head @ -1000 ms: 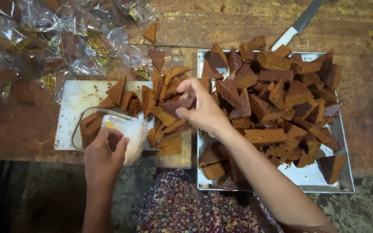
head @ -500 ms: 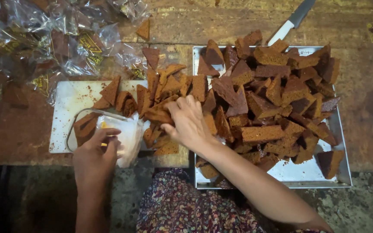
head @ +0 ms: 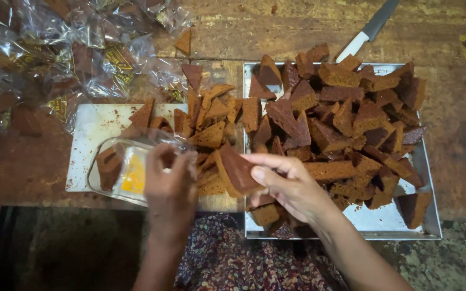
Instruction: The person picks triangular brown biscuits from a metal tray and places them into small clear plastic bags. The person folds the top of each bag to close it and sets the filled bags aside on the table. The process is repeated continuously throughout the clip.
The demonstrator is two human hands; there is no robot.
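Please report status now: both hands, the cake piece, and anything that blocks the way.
Left hand holds clear bag open. Right hand grips brown cake piece, just beside bag mouth. Nothing between them.

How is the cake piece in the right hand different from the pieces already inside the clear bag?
The cake piece is pinched bare in the right hand, out in the air; the bagged pieces sit behind plastic inside the clear bag, which the left hand holds open. The held piece shows clearly; the bagged ones look dim. Both are brown wedges.
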